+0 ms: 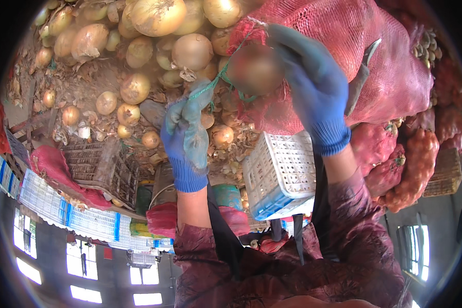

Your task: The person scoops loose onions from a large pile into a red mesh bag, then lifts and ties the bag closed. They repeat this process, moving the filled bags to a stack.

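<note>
My left hand (188, 123), in a blue knit glove with a grey-green coated palm, pinches green twine (220, 75). The twine runs to the bunched edge of a large red mesh bag (331, 34) and loops near its mouth. A round brownish onion-like thing (256, 70), blurred, sits at that mouth. Beside it curves my right hand (312, 77), gloved alike and motion-blurred, fingertips by the gathered mesh. Whether those fingers grip the mesh is unclear. A dark grey piece with a pointed, blade-like tip (364, 73) lies against the bag behind my right hand.
Loose yellow onions (158, 15) and dry skins cover the ground ahead and left. A white perforated plastic crate (288, 165) stands between my forearms. A dirty brown crate (96, 161) is at left, with a red mesh sack (57, 165). Filled mesh bags (412, 169) lie right.
</note>
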Tool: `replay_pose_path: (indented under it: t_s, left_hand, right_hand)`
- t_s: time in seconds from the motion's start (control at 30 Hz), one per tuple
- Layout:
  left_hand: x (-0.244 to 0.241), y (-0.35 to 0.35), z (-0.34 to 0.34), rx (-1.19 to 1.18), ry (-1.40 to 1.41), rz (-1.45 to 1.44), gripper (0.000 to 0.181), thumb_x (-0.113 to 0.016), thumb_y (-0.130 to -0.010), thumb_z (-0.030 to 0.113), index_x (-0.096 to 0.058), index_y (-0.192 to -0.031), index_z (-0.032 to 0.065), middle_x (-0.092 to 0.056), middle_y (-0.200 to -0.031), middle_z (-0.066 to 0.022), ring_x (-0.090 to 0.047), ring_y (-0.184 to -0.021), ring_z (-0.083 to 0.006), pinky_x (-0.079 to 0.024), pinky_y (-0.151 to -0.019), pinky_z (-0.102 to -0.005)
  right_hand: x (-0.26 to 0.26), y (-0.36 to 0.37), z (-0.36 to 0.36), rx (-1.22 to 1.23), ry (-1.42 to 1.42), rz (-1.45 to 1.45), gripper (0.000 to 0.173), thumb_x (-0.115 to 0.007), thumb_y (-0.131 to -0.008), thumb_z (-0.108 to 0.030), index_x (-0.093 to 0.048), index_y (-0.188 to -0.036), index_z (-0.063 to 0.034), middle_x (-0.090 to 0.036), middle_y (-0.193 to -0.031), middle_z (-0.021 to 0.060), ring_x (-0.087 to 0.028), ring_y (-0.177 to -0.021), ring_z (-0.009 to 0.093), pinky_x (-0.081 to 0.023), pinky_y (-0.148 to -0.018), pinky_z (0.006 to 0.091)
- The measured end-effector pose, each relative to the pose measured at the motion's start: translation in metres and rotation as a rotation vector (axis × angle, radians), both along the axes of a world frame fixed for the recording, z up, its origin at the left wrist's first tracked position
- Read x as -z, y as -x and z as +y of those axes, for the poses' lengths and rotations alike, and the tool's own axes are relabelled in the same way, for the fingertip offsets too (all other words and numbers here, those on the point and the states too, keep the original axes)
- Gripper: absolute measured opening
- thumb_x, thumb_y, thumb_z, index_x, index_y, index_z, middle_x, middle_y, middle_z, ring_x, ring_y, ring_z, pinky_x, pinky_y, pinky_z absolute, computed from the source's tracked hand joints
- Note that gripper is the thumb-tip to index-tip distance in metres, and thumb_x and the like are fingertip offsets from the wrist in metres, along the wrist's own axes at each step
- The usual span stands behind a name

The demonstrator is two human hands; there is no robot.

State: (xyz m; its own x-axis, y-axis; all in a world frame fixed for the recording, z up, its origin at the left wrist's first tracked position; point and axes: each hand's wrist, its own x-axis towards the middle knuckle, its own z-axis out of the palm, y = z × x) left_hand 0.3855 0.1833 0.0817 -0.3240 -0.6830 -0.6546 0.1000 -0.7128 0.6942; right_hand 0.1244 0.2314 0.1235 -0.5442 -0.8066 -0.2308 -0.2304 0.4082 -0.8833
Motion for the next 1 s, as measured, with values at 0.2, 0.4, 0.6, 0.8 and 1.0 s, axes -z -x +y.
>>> replay_pose_path:
  t_s: [0.2,0.4,0.6,0.8,1.0]
  left_hand:
    - [-0.044,0.019,-0.007,0.072,-0.185,-0.061,0.033,-0.064,-0.095,0.029,-0.062,-0.097,-0.0037,-0.07,-0.105,-0.019,-0.065,-0.102,-0.0232,-0.047,-0.096,-0.0362]
    - [-0.028,0.022,-0.012,0.002,-0.171,-0.068,0.026,-0.057,-0.098,0.022,-0.063,-0.093,-0.0025,-0.071,-0.096,-0.0161,-0.067,-0.086,-0.0204,-0.051,-0.083,-0.0314]
    - [-0.015,0.013,-0.021,0.342,0.011,-0.265,0.02,-0.057,-0.095,0.018,-0.066,-0.098,-0.0003,-0.07,-0.09,-0.0095,-0.06,-0.075,-0.0115,-0.047,-0.067,-0.0234]
    - [-0.007,0.008,-0.019,0.333,0.011,-0.214,0.021,-0.056,-0.095,0.017,-0.067,-0.101,-0.0004,-0.069,-0.088,-0.0078,-0.061,-0.074,-0.0116,-0.046,-0.063,-0.0224]
    - [-0.02,0.033,-0.027,0.102,-0.207,-0.119,0.031,-0.06,-0.094,0.024,-0.065,-0.093,-0.0065,-0.067,-0.107,-0.0274,-0.059,-0.105,-0.032,-0.04,-0.095,-0.0384]
  right_hand:
    - [0.008,0.024,-0.052,-0.44,0.082,0.168,0.027,-0.055,-0.097,-0.008,-0.066,-0.122,-0.0061,-0.07,-0.113,0.0089,-0.068,-0.095,0.021,-0.054,-0.083,0.031]
    - [-0.01,-0.011,-0.013,0.372,-0.324,-0.85,0.024,-0.056,-0.098,-0.01,-0.064,-0.118,0.0,-0.07,-0.1,0.0071,-0.069,-0.079,0.013,-0.057,-0.067,0.0265]
    - [0.018,-0.053,-0.011,0.551,-0.229,-1.151,0.028,-0.055,-0.096,-0.007,-0.057,-0.122,0.0015,-0.067,-0.103,0.0061,-0.067,-0.074,0.013,-0.058,-0.064,0.0271]
    - [0.042,-0.058,-0.007,0.359,-0.156,-1.166,0.026,-0.059,-0.092,-0.004,-0.058,-0.118,-0.0007,-0.061,-0.094,-0.0002,-0.059,-0.071,0.007,-0.055,-0.061,0.0254]
    - [0.036,-0.055,0.009,0.05,-0.309,-0.252,0.016,-0.064,-0.086,-0.007,-0.066,-0.102,-0.004,-0.064,-0.09,0.0137,-0.064,-0.072,0.025,-0.053,-0.066,0.0366]
